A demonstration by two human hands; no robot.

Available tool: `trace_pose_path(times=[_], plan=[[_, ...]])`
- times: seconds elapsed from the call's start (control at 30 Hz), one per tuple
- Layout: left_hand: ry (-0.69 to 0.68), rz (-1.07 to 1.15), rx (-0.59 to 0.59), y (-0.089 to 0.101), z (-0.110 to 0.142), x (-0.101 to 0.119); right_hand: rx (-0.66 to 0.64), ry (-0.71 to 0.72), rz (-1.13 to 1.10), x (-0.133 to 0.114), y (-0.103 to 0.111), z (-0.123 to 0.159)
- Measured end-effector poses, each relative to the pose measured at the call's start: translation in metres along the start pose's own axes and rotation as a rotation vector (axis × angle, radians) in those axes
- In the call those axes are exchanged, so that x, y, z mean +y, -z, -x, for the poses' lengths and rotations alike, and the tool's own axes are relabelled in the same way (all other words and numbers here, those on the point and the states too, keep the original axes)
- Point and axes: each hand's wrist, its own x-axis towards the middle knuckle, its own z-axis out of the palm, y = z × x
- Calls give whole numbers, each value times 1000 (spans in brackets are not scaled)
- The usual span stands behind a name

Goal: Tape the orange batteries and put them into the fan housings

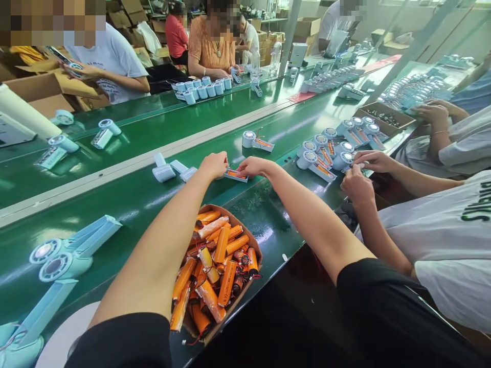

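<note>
Both my arms reach out over a green conveyor belt (126,204). My left hand (215,164) is curled into a pinch on the left end of a small light-blue handle part with an orange battery in it (236,176), which lies on the belt. My right hand (253,166) has its fingers closed on the right end of the same part. Below my arms stands a cardboard box (251,240) heaped with orange cylindrical batteries (215,266) with red and black wires.
Light-blue fan parts lie on the belt: two at the near left (61,258), some by my left hand (169,171), one beyond (253,140). A neighbour's hands (362,174) work at a cluster of fan heads (330,153). Other workers sit across the far belt.
</note>
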Motion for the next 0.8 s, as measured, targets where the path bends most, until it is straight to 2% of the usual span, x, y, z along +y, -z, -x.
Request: trace_pose_path(times=[0.13, 0.2, 0.23, 0.3, 0.33, 0.4, 0.47, 0.53, 0.6, 0.63, 0.7, 0.8], plan=[[-5, 76, 29, 3, -1, 14, 48, -8, 78, 0, 5, 5], [-12, 122, 63, 13, 15, 18, 92, 8, 138, -10, 12, 7], [-18, 142, 89, 20, 31, 15, 123, 22, 167, -16, 16, 9], [-49, 184, 170, 31, 83, -3, 201, 77, 208, -31, 22, 18], [-60, 200, 210, 33, 119, -19, 237, 113, 220, -38, 22, 25], [-77, 231, 287, 28, 207, -62, 307, 227, 205, -49, 17, 47], [10, 198, 204, 11, 305, -108, 356, 379, 138, -56, 4, 77], [90, 107, 43, -14, 393, -146, 300, 496, 86, -62, -13, 114], [179, 19, -20, -42, 454, -171, 203, 650, 68, -69, -33, 148], [210, -10, -20, -54, 473, -179, 144, 724, 54, -74, -42, 162], [248, -42, 20, -70, 489, -185, 13, 843, 11, -87, -60, 182], [241, -75, 108, -70, 484, -177, -129, 908, -89, -108, -79, 197]])
